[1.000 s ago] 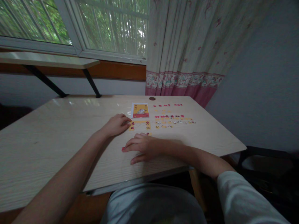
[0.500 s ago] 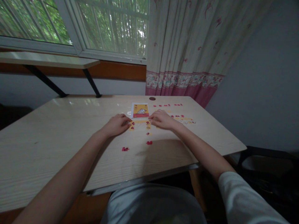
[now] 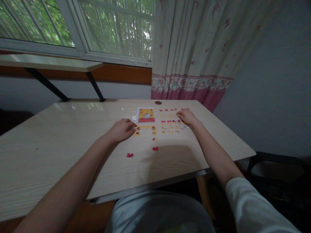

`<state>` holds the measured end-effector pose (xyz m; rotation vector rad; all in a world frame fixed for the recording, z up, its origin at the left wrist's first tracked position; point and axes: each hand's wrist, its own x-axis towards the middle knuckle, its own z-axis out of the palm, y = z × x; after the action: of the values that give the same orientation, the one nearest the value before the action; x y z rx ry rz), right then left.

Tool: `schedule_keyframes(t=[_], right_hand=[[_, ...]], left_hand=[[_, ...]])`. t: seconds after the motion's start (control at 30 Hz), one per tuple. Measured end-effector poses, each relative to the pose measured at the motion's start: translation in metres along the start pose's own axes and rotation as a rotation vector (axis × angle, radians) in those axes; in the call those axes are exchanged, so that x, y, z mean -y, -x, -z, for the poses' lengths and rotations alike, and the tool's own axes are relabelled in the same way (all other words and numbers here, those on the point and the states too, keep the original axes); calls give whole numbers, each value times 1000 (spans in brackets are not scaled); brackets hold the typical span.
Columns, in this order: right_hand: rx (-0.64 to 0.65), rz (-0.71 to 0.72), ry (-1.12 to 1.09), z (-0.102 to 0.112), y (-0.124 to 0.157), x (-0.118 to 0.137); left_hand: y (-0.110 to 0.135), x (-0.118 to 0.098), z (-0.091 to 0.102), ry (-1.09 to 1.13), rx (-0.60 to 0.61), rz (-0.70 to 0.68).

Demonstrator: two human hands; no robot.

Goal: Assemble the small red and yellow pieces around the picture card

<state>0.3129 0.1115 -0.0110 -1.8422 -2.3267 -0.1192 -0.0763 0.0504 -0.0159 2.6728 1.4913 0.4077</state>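
Note:
A partly joined jigsaw puzzle [image 3: 145, 127] lies on the table, with yellow edges and small red pictures. My left hand [image 3: 122, 128] rests at its left edge, fingers bent and thumb close to them; whatever may be under the tips is hidden. To the right, my right hand [image 3: 186, 116] is over the rows of loose pieces, fingertips drawn together beside a yellow puzzle piece [image 3: 175, 115]. I cannot make out whether they grip a piece. Above the puzzle lies a picture card [image 3: 146, 115] showing a white cartoon animal on yellow and red.
Red loose pieces [image 3: 167, 110] form a row at the back right, with red, yellow and white ones nearer. A red piece [image 3: 130, 155] and another red piece [image 3: 155, 148] lie toward the front. A raised shelf [image 3: 51, 62] stands at the left, and a curtain [image 3: 187, 64] hangs behind.
My right hand has moved from the puzzle's upper right corner rightward to the loose pieces, uncovering several of them. My left hand has stayed at the puzzle's left edge.

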Motion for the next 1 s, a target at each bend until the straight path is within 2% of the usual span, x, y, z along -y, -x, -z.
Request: schedule_keyframes(t=[0.17, 0.47, 0.7, 0.83, 1.0], right_hand=[[15, -2, -51, -7, -4, 4], [16, -84, -147, -23, -13, -4], [-68, -84, -266, -24, -11, -1], [-105, -5, -380, -19, -9, 8], [-118, 133, -711, -12, -5, 36]], left_hand=[[0, 0, 0, -10, 14, 1], [1, -1, 0, -8, -5, 7], [0, 0, 0, -14, 6, -8], [0, 1, -1, -18, 3, -8], [0, 1, -1, 2, -8, -1]])
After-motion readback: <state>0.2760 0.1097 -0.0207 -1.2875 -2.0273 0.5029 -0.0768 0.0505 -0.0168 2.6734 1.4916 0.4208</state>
